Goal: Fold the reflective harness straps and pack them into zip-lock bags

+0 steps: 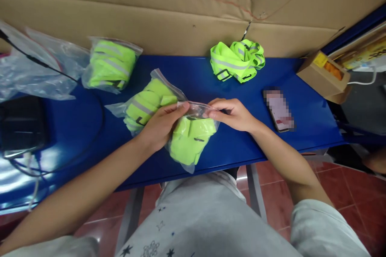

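Note:
A clear zip bag with a folded neon-yellow reflective strap inside hangs upright in front of me, near the table's front edge. My left hand pinches the left end of its top edge between thumb and fingers. At the right end of the same edge, my right hand has its thumb and fingers closed on the plastic. Just behind my left hand lies a second bagged strap, partly covered by that hand. Farther back on the left is a third bagged strap.
Loose reflective straps with black buckles lie at the back. A phone rests on the blue table at right, near a cardboard box. Clear plastic bags, a black device and cables occupy the left.

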Demonstrator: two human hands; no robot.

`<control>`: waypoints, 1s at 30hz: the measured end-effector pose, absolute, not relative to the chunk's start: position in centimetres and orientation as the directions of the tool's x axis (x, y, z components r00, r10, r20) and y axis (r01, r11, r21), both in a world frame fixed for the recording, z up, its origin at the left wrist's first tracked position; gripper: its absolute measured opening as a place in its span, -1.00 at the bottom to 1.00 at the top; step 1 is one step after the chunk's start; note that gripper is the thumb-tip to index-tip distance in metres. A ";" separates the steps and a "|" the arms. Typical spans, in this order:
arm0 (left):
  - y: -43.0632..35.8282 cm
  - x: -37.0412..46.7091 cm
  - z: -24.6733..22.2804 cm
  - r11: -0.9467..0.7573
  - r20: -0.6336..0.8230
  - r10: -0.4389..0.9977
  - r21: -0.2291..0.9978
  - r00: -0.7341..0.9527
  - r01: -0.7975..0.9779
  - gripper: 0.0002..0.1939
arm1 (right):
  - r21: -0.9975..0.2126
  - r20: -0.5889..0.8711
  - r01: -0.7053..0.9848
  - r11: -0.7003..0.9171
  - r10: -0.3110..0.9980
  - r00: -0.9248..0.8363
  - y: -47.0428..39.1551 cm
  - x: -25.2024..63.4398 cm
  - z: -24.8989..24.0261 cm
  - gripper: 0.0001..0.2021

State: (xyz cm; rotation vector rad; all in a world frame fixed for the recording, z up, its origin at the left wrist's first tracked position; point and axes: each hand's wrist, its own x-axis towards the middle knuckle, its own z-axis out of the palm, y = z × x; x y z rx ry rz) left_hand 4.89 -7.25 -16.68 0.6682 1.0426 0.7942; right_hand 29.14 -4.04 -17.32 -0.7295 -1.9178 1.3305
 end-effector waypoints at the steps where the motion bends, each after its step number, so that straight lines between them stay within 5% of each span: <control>1: -7.3 4.9 -16.6 0.552 -0.484 0.828 0.796 0.284 -0.250 -0.72 | -0.944 0.227 0.062 0.324 0.773 -0.592 -3.9 29.2 -17.3 -0.65; 5: -7.3 4.5 -16.3 0.542 -0.485 0.834 0.810 0.263 -0.226 -0.66 | -0.945 0.276 -0.008 0.328 0.781 -0.561 -3.4 29.8 -16.7 -0.62; 11: -6.7 4.4 -16.7 0.537 -0.480 0.838 0.812 0.260 -0.230 -0.65 | -0.996 0.074 -0.006 0.088 0.794 -0.603 -3.4 30.6 -16.3 -0.53; 20: -6.4 4.7 -17.7 0.523 -0.477 0.849 0.819 0.227 -0.236 -0.69 | -0.914 0.233 0.201 0.352 0.862 -0.450 -2.7 29.9 -17.7 -0.41; 26: -6.2 4.3 -18.0 0.510 -0.460 0.858 0.815 0.228 -0.274 -0.64 | -0.982 -0.160 0.178 -0.067 0.793 -0.588 -3.3 30.2 -17.6 -0.44; 30: -6.2 4.4 -18.3 0.497 -0.449 0.865 0.829 0.225 -0.258 -0.65 | -0.993 -0.116 0.081 -0.085 0.802 -0.586 -2.9 30.9 -17.5 -0.53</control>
